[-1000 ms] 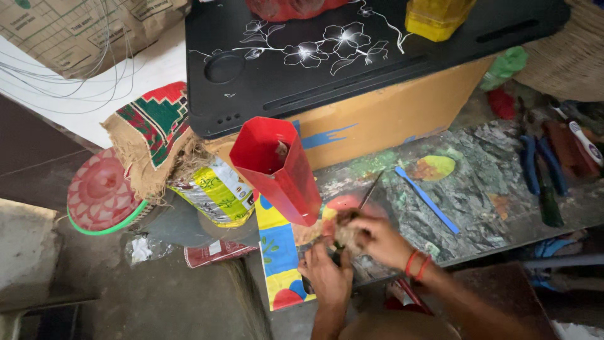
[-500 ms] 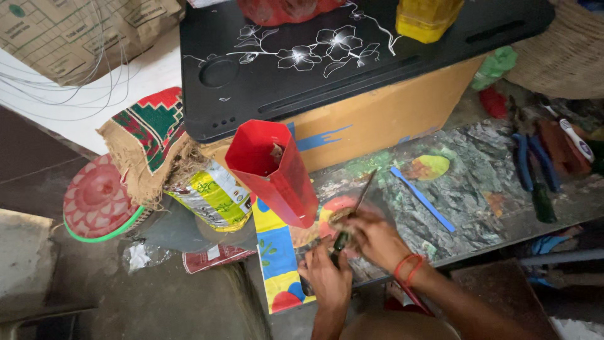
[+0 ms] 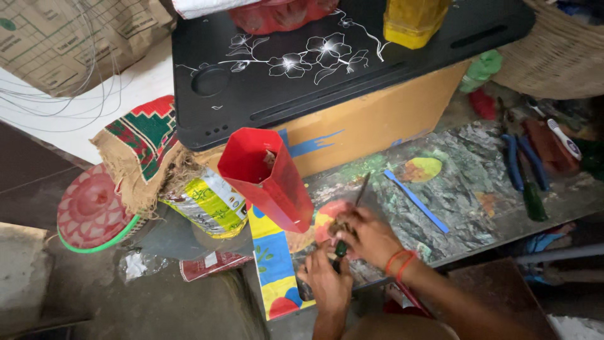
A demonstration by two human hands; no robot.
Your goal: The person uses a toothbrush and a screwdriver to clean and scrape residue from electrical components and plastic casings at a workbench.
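Observation:
My right hand (image 3: 371, 238), with red threads around its wrist, is closed around a thin screwdriver (image 3: 362, 189). Its dark shaft points up and away from me, and its green handle (image 3: 340, 249) sticks out below my fingers. My left hand (image 3: 327, 283) comes up from below, its fingertips meeting the green handle and a small brownish piece that my fingers mostly hide. Both hands work over a patterned sheet (image 3: 459, 189) on a low surface, just right of a tall red container (image 3: 267, 179).
Behind stands a cardboard box (image 3: 371, 119) under a black flowered tray (image 3: 302, 69). A blue stick (image 3: 416, 201), blue-handled pliers (image 3: 522, 165) and a green-handled tool (image 3: 533, 200) lie to the right. A labelled tin (image 3: 211, 206), woven cloth (image 3: 141, 145) and round red fan (image 3: 91, 208) sit left.
Both hands stay at the same spot around the screwdriver, drawing slightly closer together. The view has drifted a little.

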